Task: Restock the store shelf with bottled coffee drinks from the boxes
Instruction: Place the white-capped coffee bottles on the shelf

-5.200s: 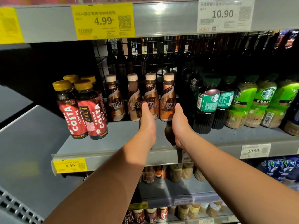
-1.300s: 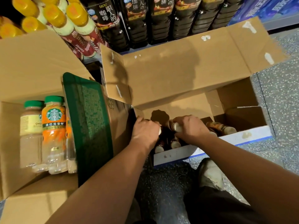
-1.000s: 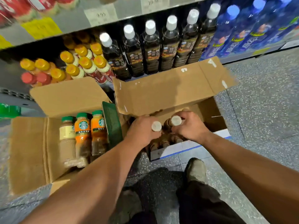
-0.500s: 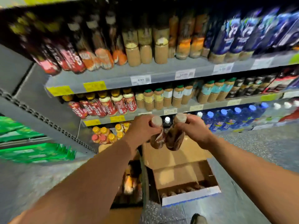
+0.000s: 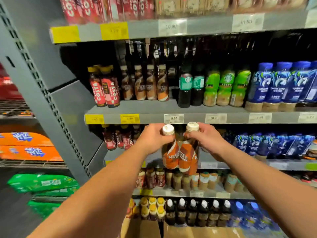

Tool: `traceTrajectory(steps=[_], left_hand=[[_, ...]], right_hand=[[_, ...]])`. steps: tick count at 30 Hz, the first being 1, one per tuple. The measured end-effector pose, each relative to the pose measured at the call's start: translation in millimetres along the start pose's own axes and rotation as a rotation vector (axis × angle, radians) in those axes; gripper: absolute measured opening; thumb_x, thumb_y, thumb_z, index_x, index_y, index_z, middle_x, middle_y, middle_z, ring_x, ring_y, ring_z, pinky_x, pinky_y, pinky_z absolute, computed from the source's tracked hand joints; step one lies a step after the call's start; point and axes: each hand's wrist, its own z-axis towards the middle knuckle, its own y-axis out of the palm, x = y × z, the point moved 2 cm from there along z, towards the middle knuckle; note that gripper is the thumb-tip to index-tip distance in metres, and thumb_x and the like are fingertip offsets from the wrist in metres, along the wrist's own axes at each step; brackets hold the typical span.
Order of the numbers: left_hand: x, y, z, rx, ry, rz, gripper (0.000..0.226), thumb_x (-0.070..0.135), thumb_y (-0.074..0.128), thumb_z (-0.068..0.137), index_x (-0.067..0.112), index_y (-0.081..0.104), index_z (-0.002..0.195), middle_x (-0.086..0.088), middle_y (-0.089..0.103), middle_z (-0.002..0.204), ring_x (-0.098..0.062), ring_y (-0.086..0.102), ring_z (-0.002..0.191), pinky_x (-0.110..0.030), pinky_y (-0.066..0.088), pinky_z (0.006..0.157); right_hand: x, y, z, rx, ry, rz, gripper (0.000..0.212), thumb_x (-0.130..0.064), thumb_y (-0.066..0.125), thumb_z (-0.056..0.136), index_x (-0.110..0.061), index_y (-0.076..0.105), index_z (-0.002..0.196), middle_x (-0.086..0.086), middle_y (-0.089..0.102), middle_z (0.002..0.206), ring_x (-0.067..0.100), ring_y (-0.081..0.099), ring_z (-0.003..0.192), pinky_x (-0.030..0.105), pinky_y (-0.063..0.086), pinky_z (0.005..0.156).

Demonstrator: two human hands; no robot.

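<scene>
The left hand (image 5: pixel 152 140) grips the first bottle (image 5: pixel 169 155) by its neck, the right hand (image 5: pixel 207 140) the second bottle (image 5: pixel 187 157), side by side just below the shelf (image 5: pixel 151 118); lifted carelessly, their caps may strike its edge, or swinging bases topple the row (image 5: pixel 151 85)

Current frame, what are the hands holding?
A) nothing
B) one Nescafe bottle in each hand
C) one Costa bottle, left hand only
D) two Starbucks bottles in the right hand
B: the left hand grips the left Nescafe bottle and the right hand grips the right Nescafe bottle, each just under its white cap.
</scene>
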Motion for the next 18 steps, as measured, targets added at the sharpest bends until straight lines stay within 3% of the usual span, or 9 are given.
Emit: traceTrajectory(steps=[2, 4, 7, 11, 15, 18], left_hand=[[14, -17, 2, 0.032, 0.007, -0.014, 0.013, 0.015, 0.071, 0.078, 0.025, 0.062, 0.074, 0.009, 0.061, 0.066, 0.003, 0.051, 0.054, -0.007, 0.035, 0.043], [27, -32, 3, 0.072, 0.013, -0.024, 0.018, 0.014, 0.07, 0.078, 0.029, 0.061, 0.075, 0.014, 0.061, 0.067, 0.007, 0.053, 0.055, -0.007, 0.036, 0.048], [41, -50, 8, 0.134, 0.005, -0.07, 0.019, 0.013, 0.07, 0.079, 0.026, 0.06, 0.088, 0.012, 0.063, 0.076, -0.002, 0.056, 0.07, -0.014, 0.041, 0.059], [51, -65, 11, 0.187, -0.029, -0.161, 0.024, 0.012, 0.07, 0.08, 0.026, 0.053, 0.09, 0.012, 0.058, 0.069, 0.001, 0.049, 0.058, -0.013, 0.036, 0.05], [55, -77, 15, 0.252, -0.034, -0.224, 0.026, 0.012, 0.07, 0.081, 0.019, 0.054, 0.099, 0.009, 0.063, 0.079, -0.004, 0.056, 0.069, -0.013, 0.042, 0.056], [55, -89, 19, 0.288, -0.013, -0.225, 0.023, 0.014, 0.069, 0.082, 0.018, 0.056, 0.1, 0.012, 0.06, 0.076, 0.0, 0.052, 0.064, -0.006, 0.04, 0.051]], right_hand=[[-27, -4, 5, -0.023, -0.044, 0.007, 0.027, -0.014, 0.067, 0.081, -0.016, 0.064, 0.108, -0.002, 0.068, 0.093, 0.004, 0.063, 0.079, 0.02, 0.048, 0.069], [-48, -6, 10, -0.035, -0.09, -0.008, 0.026, -0.015, 0.067, 0.082, -0.018, 0.062, 0.107, -0.006, 0.066, 0.089, -0.002, 0.059, 0.072, 0.015, 0.041, 0.058], [-71, -8, 18, -0.023, -0.13, -0.002, 0.023, -0.014, 0.069, 0.081, -0.017, 0.063, 0.104, -0.006, 0.065, 0.086, 0.003, 0.057, 0.074, 0.015, 0.039, 0.056], [-92, -9, 27, -0.014, -0.177, -0.017, 0.021, -0.015, 0.071, 0.079, -0.016, 0.063, 0.099, -0.004, 0.065, 0.087, 0.006, 0.057, 0.076, 0.017, 0.04, 0.06], [-103, -9, 36, 0.016, -0.162, 0.022, 0.023, -0.016, 0.07, 0.078, -0.011, 0.065, 0.101, 0.002, 0.066, 0.087, 0.012, 0.057, 0.074, 0.023, 0.041, 0.062], [-109, -5, 42, 0.056, -0.153, 0.059, 0.019, -0.013, 0.07, 0.078, -0.01, 0.066, 0.096, 0.003, 0.067, 0.081, 0.014, 0.059, 0.071, 0.024, 0.043, 0.06]])
